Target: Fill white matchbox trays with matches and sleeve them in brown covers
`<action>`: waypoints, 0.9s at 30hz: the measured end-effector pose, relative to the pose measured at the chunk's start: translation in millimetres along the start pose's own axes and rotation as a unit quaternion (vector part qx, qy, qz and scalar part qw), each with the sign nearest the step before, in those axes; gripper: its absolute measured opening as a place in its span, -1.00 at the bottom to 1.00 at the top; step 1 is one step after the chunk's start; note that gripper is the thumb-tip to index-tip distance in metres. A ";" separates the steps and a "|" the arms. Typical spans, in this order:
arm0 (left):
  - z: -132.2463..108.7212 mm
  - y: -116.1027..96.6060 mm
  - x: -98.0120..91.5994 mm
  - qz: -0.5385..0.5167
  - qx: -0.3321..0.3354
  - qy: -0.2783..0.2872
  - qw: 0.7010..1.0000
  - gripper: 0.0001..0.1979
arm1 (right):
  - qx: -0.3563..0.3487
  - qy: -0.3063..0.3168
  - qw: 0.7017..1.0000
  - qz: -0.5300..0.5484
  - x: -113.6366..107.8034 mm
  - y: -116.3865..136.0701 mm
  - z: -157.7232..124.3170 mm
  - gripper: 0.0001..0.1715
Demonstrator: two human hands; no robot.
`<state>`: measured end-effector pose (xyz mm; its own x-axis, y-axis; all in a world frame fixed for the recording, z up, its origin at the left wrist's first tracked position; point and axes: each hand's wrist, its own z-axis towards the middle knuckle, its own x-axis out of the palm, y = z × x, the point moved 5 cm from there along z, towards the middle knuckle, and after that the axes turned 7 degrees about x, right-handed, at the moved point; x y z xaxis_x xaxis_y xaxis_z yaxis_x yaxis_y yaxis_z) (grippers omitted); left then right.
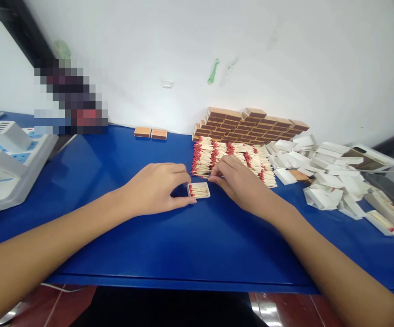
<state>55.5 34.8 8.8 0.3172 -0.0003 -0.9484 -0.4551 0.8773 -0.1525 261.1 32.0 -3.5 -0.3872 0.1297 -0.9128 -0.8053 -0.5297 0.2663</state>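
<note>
A small white matchbox tray [204,190] lies on the blue table, partly filled with red-tipped matches [197,190]. My left hand [159,188] grips the tray's left end between thumb and fingers. Just right of the tray, my right hand [239,181] is closed in a pinch at the front edge of a large pile of loose matches [202,156]. Whatever sits between those fingertips is too small and hidden to make out. Behind the pile rises a stack of brown matchbox sleeves or boxes [238,125], laid like bricks against the wall.
Many empty white trays [326,170] are heaped at the right, beside a phone-like object [370,156]. Another tray with matches [382,222] lies at the far right. Two matchboxes [151,133] stand near the wall. White power strips with plugs [16,168] occupy the left.
</note>
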 end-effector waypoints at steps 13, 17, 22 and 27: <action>-0.2 -1.3 0.6 0.000 0.014 -0.003 1.000 -0.66 | -0.076 -0.008 0.997 -0.012 5.9 32.7 -0.5 -0.84; -1.3 0.0 1.2 -0.001 0.017 -0.010 1.000 -0.67 | -0.064 0.000 0.998 0.012 1.6 31.7 -2.0 -0.90; -1.2 -1.4 0.5 0.000 0.011 -0.003 1.000 -0.68 | -0.052 0.005 0.997 0.048 -4.4 31.2 -6.2 -0.91; -0.3 -1.9 -0.3 -0.003 0.010 0.000 1.000 -0.68 | -0.033 0.028 0.996 0.077 -6.1 30.7 -7.0 -0.91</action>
<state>56.0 32.9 9.3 0.3191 -0.0059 -0.9477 -0.4363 0.8868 -0.1524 241.9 9.1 8.1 -0.4767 -0.0037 -0.8790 -0.7058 -0.5944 0.3853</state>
